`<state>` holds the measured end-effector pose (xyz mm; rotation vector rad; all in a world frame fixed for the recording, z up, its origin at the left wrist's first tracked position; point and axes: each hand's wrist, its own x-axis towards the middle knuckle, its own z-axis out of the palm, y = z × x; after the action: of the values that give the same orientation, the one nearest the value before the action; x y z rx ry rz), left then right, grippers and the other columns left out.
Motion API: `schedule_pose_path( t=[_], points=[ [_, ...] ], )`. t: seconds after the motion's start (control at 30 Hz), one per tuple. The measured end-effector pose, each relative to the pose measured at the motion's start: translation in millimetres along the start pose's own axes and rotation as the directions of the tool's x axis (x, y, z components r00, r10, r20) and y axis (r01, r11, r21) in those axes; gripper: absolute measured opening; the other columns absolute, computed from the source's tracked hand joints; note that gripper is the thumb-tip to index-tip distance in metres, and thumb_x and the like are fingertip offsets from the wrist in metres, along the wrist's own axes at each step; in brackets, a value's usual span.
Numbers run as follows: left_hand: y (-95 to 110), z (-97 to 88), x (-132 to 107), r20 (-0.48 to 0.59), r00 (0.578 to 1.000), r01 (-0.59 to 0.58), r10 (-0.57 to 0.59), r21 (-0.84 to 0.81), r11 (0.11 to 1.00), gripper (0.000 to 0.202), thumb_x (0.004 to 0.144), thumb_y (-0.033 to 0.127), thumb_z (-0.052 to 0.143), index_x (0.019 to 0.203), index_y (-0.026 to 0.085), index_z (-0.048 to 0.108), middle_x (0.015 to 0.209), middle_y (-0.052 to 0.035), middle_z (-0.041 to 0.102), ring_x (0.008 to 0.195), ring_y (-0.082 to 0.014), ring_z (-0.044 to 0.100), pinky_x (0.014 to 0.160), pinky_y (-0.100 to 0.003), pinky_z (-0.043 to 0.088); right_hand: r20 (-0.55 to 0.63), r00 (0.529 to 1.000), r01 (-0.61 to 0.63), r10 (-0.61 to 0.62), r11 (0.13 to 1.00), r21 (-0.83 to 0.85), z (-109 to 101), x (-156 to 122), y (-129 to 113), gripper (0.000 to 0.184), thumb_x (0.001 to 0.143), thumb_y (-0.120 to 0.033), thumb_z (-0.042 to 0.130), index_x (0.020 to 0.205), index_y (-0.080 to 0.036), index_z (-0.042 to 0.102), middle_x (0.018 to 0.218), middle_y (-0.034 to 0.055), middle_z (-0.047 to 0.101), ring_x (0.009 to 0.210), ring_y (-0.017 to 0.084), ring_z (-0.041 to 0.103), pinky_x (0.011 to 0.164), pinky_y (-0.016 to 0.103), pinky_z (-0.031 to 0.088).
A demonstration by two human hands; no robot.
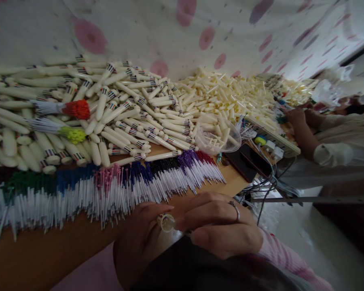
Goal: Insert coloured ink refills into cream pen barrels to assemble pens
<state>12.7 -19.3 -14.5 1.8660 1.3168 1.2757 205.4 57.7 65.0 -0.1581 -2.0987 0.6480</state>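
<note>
My left hand (141, 230) is closed around a cream pen barrel (166, 222), its round open end turned up toward the camera. Close beside that opening, my right hand (220, 222), with a ring on one finger, has its thumb and fingers pinched together. Whatever lies between those fingertips is hidden. Beyond both hands runs a long row of white pen refills (115, 198), grouped by coloured ends in green, blue, pink, purple, black and red. Behind the row, multicolour pens (133, 109) with striped tops are heaped up.
Loose cream barrels (230, 95) pile against a spotted curtain (206, 36). A clear plastic tub (200, 137) holds small cream parts. Phones (255, 159), cables and a power strip (286, 147) lie at the table's right edge. Another person's arm (303, 129) works at far right.
</note>
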Motion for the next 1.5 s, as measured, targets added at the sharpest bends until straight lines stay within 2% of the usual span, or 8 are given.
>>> schedule_pose_path(
  t=[0.13, 0.27, 0.4, 0.63, 0.93, 1.1, 1.27, 1.5],
  points=[
    [2, 0.6, 0, -0.014, 0.999, 0.030, -0.031, -0.019, 0.999, 0.026, 0.096, 0.020, 0.047, 0.117, 0.029, 0.059, 0.104, -0.0007, 0.068, 0.095, -0.0178, 0.065, 0.082, -0.031, 0.054, 0.048, 0.998, -0.028, 0.029, 0.999, -0.021, 0, 0, -1, 0.036, 0.103, -0.018, 0.043, 0.138, -0.016, 0.052, 0.109, 0.0111, 0.075, 0.108, 0.018, 0.071, 0.092, 0.029, 0.061],
    [4, 1.4, -1, 0.013, 0.996, 0.087, -0.087, -0.033, 0.996, 0.022, 0.093, 0.020, 0.051, 0.111, 0.028, 0.060, 0.101, -0.0009, 0.069, 0.093, -0.0195, 0.065, 0.080, -0.033, 0.054, -0.020, 0.999, 0.034, -0.035, 0.998, -0.045, 7, -3, 6, 0.038, 0.099, -0.009, 0.048, 0.136, -0.012, 0.053, 0.104, 0.0109, 0.075, 0.102, 0.017, 0.071, 0.089, 0.029, 0.062],
    [6, 1.5, 2, -0.016, 0.997, 0.070, -0.071, -0.039, 0.997, 0.021, 0.095, 0.019, 0.048, 0.108, 0.027, 0.061, 0.098, -0.0012, 0.069, 0.091, -0.0186, 0.065, 0.079, -0.033, 0.053, -0.012, 1.000, -0.003, 0.002, 0.998, -0.064, 16, -5, 10, 0.035, 0.097, -0.007, 0.047, 0.130, -0.013, 0.055, 0.102, 0.0099, 0.074, 0.097, 0.016, 0.071, 0.086, 0.028, 0.062],
    [3, 3.5, 3, -0.095, 0.995, 0.030, -0.031, -0.008, 1.000, 0.021, 0.094, 0.013, 0.050, 0.108, 0.026, 0.059, 0.096, 0.0019, 0.065, 0.090, -0.0144, 0.060, 0.080, -0.027, 0.048, -0.014, 0.984, -0.179, 0.178, 0.983, -0.049, 17, -3, 6, 0.024, 0.093, -0.010, 0.062, 0.117, -0.013, 0.063, 0.102, 0.0111, 0.073, 0.097, 0.016, 0.070, 0.083, 0.028, 0.062],
    [-4, 2.7, 2, -0.136, 0.987, -0.076, 0.088, 0.090, 0.993, 0.023, 0.092, 0.011, 0.051, 0.111, 0.023, 0.058, 0.098, -0.0017, 0.063, 0.091, -0.0168, 0.057, 0.079, -0.030, 0.046, 0.019, 0.916, -0.402, 0.401, 0.915, 0.043, 16, -7, 3, 0.019, 0.090, -0.006, 0.065, 0.105, -0.015, 0.072, 0.107, 0.0088, 0.068, 0.099, 0.014, 0.067, 0.088, 0.024, 0.057],
    [-5, 0.7, 4, -0.182, 0.977, -0.080, 0.113, 0.179, 0.981, 0.020, 0.092, 0.009, 0.052, 0.105, 0.023, 0.058, 0.095, -0.0010, 0.063, 0.090, -0.0177, 0.056, 0.079, -0.033, 0.044, -0.050, 0.864, -0.498, 0.500, 0.866, 0.055, 17, -6, 4, 0.015, 0.082, -0.008, 0.076, 0.093, -0.017, 0.073, 0.102, 0.0045, 0.068, 0.094, 0.012, 0.067, 0.087, 0.021, 0.056],
    [-2, -2.9, 8, -0.240, 0.962, -0.076, 0.130, 0.222, 0.972, 0.021, 0.091, 0.008, 0.052, 0.103, 0.023, 0.059, 0.093, -0.0007, 0.060, 0.087, -0.0187, 0.054, 0.077, -0.037, 0.041, -0.057, 0.855, -0.516, 0.516, 0.857, 0.022, 17, -5, 5, 0.012, 0.080, -0.012, 0.079, 0.088, -0.018, 0.073, 0.104, 0.0043, 0.068, 0.095, 0.012, 0.066, 0.088, 0.022, 0.056],
    [-6, -5.7, 7, -0.291, 0.952, -0.049, 0.090, 0.145, 0.988, 0.022, 0.092, 0.009, 0.055, 0.103, 0.027, 0.062, 0.093, -0.0003, 0.060, 0.085, -0.0183, 0.058, 0.073, -0.037, 0.044, 0.032, 0.895, -0.443, 0.445, 0.895, -0.049, 14, -6, 3, 0.012, 0.088, -0.007, 0.069, 0.096, -0.014, 0.073, 0.110, 0.0087, 0.066, 0.102, 0.014, 0.064, 0.089, 0.023, 0.056]
  ],
)
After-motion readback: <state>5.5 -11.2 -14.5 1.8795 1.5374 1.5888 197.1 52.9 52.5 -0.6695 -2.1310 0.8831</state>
